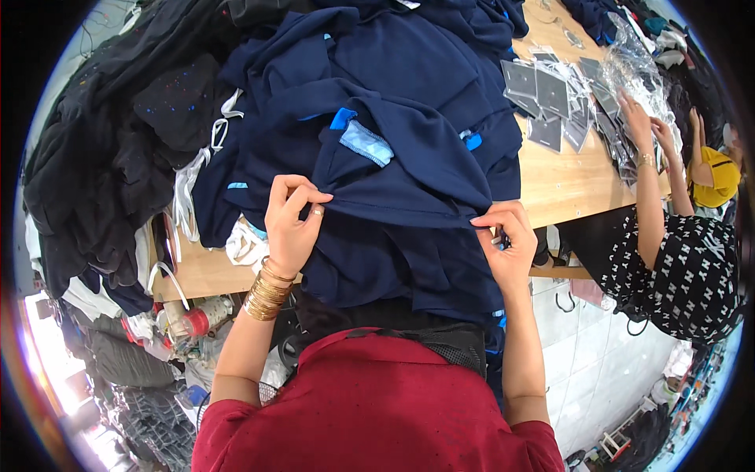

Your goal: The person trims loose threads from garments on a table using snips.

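A navy garment (409, 185) is stretched between my two hands, its seamed edge running nearly level in front of me. My left hand (295, 216) pinches one end of that edge between thumb and fingertips; gold bangles circle the wrist. At the other end, my right hand (507, 232) pinches the cloth too. A small dark and metallic item (499, 237) shows in the right palm, too hidden to name. A light blue patch (366, 144) and a bright blue piece (344, 119) show on the garment. More navy cloth (393, 55) is heaped beneath and beyond.
Black garments with white drawstrings (118, 141) pile at the left. On the wooden table (570, 177) at right lie grey tags (550, 94) and clear plastic (629, 67). Another person's hands (641, 118) reach in there. A red spool (193, 321) sits below the table's left side.
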Tool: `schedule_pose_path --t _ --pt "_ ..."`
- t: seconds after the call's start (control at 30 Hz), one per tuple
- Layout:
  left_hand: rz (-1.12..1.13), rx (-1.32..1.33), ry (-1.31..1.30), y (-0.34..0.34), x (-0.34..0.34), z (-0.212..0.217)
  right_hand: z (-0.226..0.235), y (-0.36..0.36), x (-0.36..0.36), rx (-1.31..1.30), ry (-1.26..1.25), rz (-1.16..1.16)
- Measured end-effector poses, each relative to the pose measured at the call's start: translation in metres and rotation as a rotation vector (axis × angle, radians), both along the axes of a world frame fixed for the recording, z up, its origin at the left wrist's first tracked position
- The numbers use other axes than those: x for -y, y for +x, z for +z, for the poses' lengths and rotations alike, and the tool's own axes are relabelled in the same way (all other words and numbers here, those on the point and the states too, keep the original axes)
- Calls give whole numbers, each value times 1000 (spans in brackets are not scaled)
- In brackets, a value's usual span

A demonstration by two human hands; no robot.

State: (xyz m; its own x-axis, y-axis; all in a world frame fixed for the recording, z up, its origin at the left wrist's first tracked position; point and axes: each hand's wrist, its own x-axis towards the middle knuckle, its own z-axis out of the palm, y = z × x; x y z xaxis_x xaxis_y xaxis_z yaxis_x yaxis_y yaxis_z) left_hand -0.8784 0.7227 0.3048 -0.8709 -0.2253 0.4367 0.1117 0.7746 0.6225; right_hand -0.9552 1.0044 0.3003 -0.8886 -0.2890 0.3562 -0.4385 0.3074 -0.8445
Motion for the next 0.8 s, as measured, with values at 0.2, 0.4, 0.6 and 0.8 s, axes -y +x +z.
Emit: schedule_pose_path --t 0.2,0.4,0.6,0.8 --pt "-229 172 346 16 -42 21 -1 5 -1 -31 23 -20" --pt "-376 823 1751 -1 -104 8 8 17 7 -58 3 10" --pt "-278 466 1844 -14 -102 7 8 29 7 -116 5 -68" --pt "-328 403 1733 -5 -95 13 14 33 11 -135 -8 -49"
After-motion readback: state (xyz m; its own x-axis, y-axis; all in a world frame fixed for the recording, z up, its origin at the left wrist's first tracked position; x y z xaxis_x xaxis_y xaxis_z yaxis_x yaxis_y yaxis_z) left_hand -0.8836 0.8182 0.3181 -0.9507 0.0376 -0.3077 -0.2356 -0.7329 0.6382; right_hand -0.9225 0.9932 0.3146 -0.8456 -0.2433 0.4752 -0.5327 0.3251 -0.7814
